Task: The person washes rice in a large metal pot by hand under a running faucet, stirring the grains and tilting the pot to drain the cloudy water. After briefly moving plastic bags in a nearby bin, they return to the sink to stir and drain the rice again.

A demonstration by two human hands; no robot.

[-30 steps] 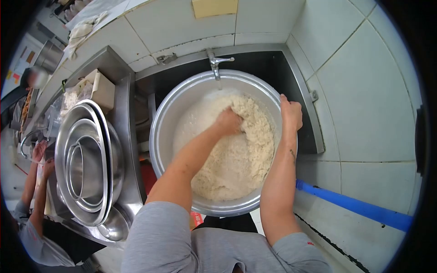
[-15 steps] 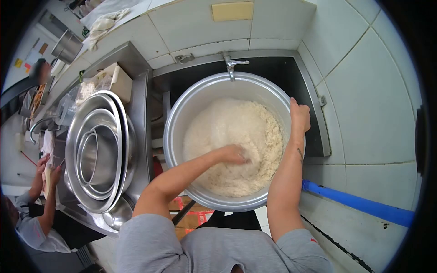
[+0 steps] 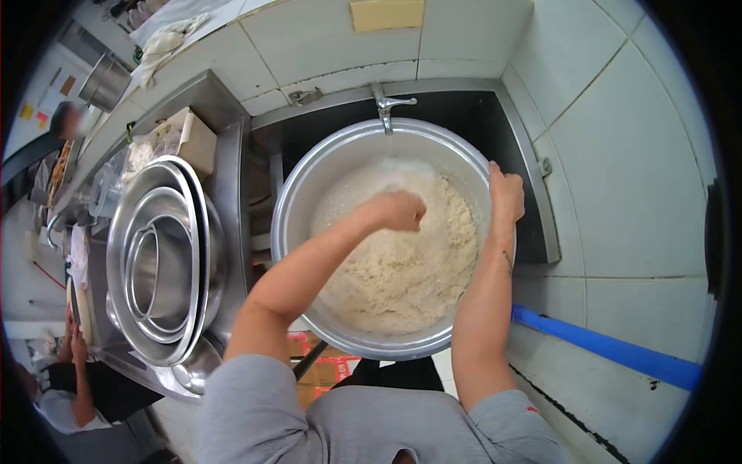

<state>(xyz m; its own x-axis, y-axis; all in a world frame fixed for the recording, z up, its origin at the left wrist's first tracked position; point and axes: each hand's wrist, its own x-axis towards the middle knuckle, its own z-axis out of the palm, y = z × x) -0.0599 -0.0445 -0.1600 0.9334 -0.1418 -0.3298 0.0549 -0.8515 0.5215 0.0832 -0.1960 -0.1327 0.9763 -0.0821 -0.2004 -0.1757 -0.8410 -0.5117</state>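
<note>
Big steel pot (image 3: 305,185) of wet rice (image 3: 402,271)

Off-white rice (image 3: 402,271), silver basin (image 3: 301,193), blue pipe (image 3: 610,348), grey sleeves (image 3: 263,410).

Bright, even daylight; soft shadows, mild glare on steel bowls (image 3: 158,263); heavy fisheye warp, black vignette corners.
</note>
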